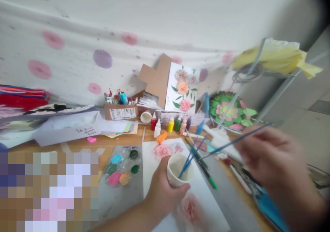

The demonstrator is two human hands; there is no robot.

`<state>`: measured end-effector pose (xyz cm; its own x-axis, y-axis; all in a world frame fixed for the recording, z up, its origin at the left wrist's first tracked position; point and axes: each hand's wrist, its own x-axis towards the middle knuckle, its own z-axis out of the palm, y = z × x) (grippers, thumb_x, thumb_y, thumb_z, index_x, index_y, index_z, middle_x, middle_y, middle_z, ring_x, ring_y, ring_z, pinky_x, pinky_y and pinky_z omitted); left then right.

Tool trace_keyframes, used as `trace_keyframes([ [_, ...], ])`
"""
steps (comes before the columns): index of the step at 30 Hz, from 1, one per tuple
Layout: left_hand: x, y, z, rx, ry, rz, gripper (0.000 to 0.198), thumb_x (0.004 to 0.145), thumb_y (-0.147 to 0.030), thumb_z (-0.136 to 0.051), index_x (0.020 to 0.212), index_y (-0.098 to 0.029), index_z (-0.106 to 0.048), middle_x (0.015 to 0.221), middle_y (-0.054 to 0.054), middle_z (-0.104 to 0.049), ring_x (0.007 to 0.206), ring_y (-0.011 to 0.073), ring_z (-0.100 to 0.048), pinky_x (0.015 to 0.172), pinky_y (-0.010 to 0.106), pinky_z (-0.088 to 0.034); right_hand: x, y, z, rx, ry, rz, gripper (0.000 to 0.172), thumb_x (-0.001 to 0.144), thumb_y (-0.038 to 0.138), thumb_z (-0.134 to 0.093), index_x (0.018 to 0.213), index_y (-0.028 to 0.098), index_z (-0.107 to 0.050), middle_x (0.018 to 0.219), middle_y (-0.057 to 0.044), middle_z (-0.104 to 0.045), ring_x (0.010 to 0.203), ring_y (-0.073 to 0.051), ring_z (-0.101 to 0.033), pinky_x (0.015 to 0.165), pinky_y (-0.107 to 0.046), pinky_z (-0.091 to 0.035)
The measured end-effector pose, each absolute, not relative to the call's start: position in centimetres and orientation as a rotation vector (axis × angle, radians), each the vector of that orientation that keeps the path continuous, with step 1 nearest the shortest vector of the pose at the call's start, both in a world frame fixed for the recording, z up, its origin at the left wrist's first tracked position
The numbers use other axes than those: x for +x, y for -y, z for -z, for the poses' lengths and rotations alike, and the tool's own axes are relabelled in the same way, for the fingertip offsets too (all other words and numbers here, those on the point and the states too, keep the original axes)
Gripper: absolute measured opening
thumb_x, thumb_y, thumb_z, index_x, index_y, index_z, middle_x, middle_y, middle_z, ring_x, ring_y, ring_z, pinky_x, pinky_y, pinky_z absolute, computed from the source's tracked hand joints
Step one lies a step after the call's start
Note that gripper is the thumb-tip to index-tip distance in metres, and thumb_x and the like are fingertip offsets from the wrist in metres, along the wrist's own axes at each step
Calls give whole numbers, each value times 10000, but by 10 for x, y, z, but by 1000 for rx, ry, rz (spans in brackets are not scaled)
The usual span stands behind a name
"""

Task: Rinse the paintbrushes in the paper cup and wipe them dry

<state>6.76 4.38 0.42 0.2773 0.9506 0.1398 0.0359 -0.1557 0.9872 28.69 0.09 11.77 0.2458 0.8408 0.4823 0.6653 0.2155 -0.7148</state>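
Note:
My left hand (165,185) is closed around a white paper cup (173,182), tilted so its inside shows. Blue-handled paintbrushes (190,158) lean inside the cup. At the right, my right hand (275,159), smeared by motion, grips another blue paintbrush (239,139), its tip pointing left towards the cup. Below the cup lies a white paper sheet (152,204) with pink flowers painted on it, a reddish one (191,209) near its lower part. A paint palette (123,168) with pink, orange, blue and green paints sits left of the sheet.
Paint bottles (170,125) stand behind the sheet, with an orange one (161,137) lying down. Green pens (206,173) lie to the right. A cardboard box (120,111) of art supplies and a flower picture (182,91) are at the back. A metal rack (254,70) rises at right.

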Motion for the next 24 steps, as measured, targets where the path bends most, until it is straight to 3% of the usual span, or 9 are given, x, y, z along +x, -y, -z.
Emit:
trace_keyframes([
  [3, 68, -39, -6, 1474, -950, -1096, 539, 597, -129, -723, 1098, -209, -540, 1034, 43, -692, 984, 240, -628, 898, 373, -469, 277, -7, -98, -1460, 1589, -241, 306, 795, 586, -586, 735, 287, -605, 444, 13, -478, 343, -153, -432, 304, -285, -345],
  [6, 69, -38, -6, 1452, -917, -1144, 528, 606, -133, -714, 1100, -206, -542, 1051, 50, -691, 1003, 244, -628, 901, 369, -476, 281, -43, -96, -1478, 1707, -173, 439, 958, 524, -322, 838, 230, -625, 507, 4, -491, 417, -150, -480, 389, -290, -431],
  [7, 69, -38, -5, 1450, -895, -1161, 529, 613, -143, -715, 1108, -206, -539, 1054, 50, -691, 1003, 243, -630, 903, 368, -478, 280, -60, -96, -1495, 1766, -141, 472, 997, 460, -245, 866, 208, -623, 569, -11, -531, 484, -151, -521, 458, -297, -476],
  [9, 69, -39, -2, 1461, -835, -1198, 549, 630, -175, -726, 1140, -214, -527, 1073, 46, -687, 1013, 241, -629, 912, 366, -477, 269, -98, -91, -1520, 1967, -119, 307, 990, 395, -424, 996, 151, -611, 832, -33, -636, 702, -146, -621, 642, -320, -538],
  [11, 67, -40, 1, 1484, -766, -1231, 558, 640, -213, -740, 1156, -225, -526, 1084, 40, -682, 1010, 239, -631, 908, 363, -482, 245, -133, -79, -1497, 2274, -147, 221, 942, 351, -558, 1043, 168, -627, 1064, -63, -647, 898, -168, -631, 792, -365, -541],
  [13, 66, -40, 2, 1516, -712, -1244, 557, 638, -235, -748, 1154, -231, -539, 1088, 39, -678, 1002, 244, -636, 901, 368, -489, 213, -160, -62, -1474, 2548, -148, 250, 932, 328, -580, 1124, 172, -613, 1150, -75, -625, 984, -197, -621, 851, -411, -529],
  [18, 63, -42, -1, 1584, -696, -1265, 545, 556, -190, -759, 1076, -223, -598, 1079, 50, -678, 983, 270, -642, 882, 383, -499, 153, -191, -35, -1522, 2943, -64, 277, 926, 319, -591, 1151, 158, -600, 1145, -77, -622, 987, -209, -623, 846, -429, -531],
  [24, 64, -45, -2, 1530, -730, -1231, 526, 536, -194, -750, 1039, -202, -594, 1029, 66, -676, 934, 271, -648, 852, 394, -510, 165, -200, -50, -1642, 2924, 2, 288, 925, 332, -590, 1153, 156, -598, 1158, -82, -617, 1004, -214, -617, 856, -435, -526],
])
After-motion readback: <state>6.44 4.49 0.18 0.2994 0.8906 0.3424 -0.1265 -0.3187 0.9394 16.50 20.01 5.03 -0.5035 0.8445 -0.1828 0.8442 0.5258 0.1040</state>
